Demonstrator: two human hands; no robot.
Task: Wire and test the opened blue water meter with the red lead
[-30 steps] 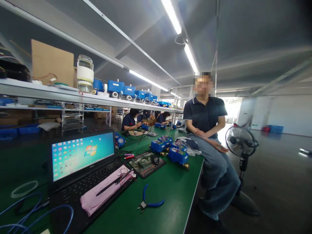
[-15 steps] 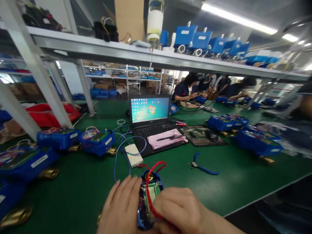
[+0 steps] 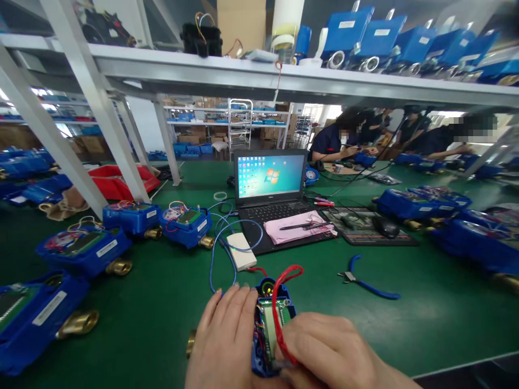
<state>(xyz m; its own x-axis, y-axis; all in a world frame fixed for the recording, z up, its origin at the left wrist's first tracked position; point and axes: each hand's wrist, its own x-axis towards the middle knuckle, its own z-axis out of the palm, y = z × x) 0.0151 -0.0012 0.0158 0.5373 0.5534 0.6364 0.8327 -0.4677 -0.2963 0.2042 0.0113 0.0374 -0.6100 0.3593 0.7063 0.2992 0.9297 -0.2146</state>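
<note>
Both my hands hold a blue water meter (image 3: 271,324) with an open top, a green circuit board inside and a red wire loop arching over it. My left hand (image 3: 224,343) lies along the meter's left side with fingers pressed against it. My right hand (image 3: 328,351) wraps over its right side, fingers curled onto the board by the red wire. A brass fitting (image 3: 190,343) pokes out left of my left hand. The meter rests on the green table (image 3: 154,302) near the front edge.
Ahead stands an open laptop (image 3: 270,186) with a pink cloth and a pen, a white box (image 3: 241,251) on blue cable, and blue pliers (image 3: 367,281). More blue meters (image 3: 184,221) lie left and right. Other people work at the far table under a loaded shelf (image 3: 259,75).
My view swung from a person sitting on the table's edge down and left to my hands on the meter. Since half a second ago the hands and meter have hardly moved.
</note>
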